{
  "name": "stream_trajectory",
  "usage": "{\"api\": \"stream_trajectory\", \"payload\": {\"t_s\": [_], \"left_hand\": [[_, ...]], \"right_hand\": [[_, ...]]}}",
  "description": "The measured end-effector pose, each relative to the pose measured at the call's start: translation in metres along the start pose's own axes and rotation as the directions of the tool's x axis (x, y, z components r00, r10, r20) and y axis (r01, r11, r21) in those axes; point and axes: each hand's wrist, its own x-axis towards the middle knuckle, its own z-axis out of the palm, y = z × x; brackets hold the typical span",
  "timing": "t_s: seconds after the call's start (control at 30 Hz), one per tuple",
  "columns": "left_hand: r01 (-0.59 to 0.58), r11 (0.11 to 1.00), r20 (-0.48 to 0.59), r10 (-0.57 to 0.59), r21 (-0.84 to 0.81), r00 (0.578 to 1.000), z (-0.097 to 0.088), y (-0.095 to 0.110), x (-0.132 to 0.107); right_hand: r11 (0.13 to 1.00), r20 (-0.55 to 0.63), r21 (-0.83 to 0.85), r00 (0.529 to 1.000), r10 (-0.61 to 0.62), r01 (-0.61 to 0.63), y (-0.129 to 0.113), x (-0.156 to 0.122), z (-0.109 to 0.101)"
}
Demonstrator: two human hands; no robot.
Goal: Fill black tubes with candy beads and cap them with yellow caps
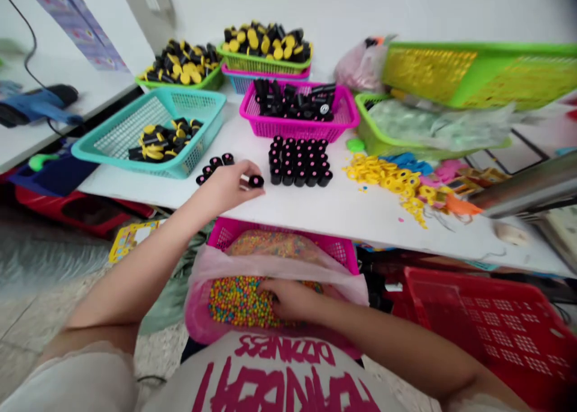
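So the left hand (232, 187) has a black tube (255, 182) gripped between thumb and fingers, pink dot facing up. It's over the front part of the white table (351, 211), between a small bunch of matching tubes (215, 161) by the wrist and a tight block of upright ones (300, 163) on the right. Can't tell if its base touches the tabletop.

The right hand (295, 301) is down in the multicolored beads (241, 301), fingers curled in. Can't tell whether it's pinching any. The beads sit in a clear plastic bag (274, 265) at the table's front edge, with a pink basket (349, 256) behind it.

For anyone into reading labels: the best I've got is the shirt (279, 382), magenta lettering, smaller line looks like "DIZZINESS". The bigger line is cut off, so no clue. The magenta basket (302, 127) farther back holds more black pieces with tiny light marks, way too small to read. Same with the print on the yellow card (130, 239) at lower left.

Also on the table: a teal basket (108, 139) of black-and-yellow pieces, plus a heap of yellow bits (387, 178) off to the right.
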Motion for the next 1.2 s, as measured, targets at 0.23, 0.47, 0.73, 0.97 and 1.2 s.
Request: {"api": "stream_trajectory", "payload": {"t_s": [0.23,0.47,0.73,0.97,1.2], "left_hand": [[0.055,0.983,0.403,0.021,-0.178,0.915,0.018,0.012,-0.166],[0.168,0.977,0.418,-0.101,-0.128,0.903,0.058,-0.011,-0.211],[0.112,0.982,0.39,-0.044,-0.152,0.92,0.062,-0.008,-0.214],[0.06,0.965,0.304,0.02,-0.255,0.953,0.068,-0.01,-0.218],[0.059,0.962,0.272,0.016,-0.265,0.962,0.067,-0.008,-0.221]], "right_hand": [[0.978,-0.079,0.207,0.997,-0.023,0.039,-0.012,-0.011,-0.001],[0.976,-0.242,0.099,0.956,-0.167,0.196,-0.045,-0.025,-0.006],[0.681,-0.129,-0.654,0.839,-0.529,0.329,-0.062,-0.036,-0.004],[0.418,-0.034,-0.842,0.739,-0.673,0.342,-0.078,-0.039,-0.007],[0.777,-0.062,-0.508,0.883,-0.464,0.372,-0.081,-0.041,-0.011]]}}
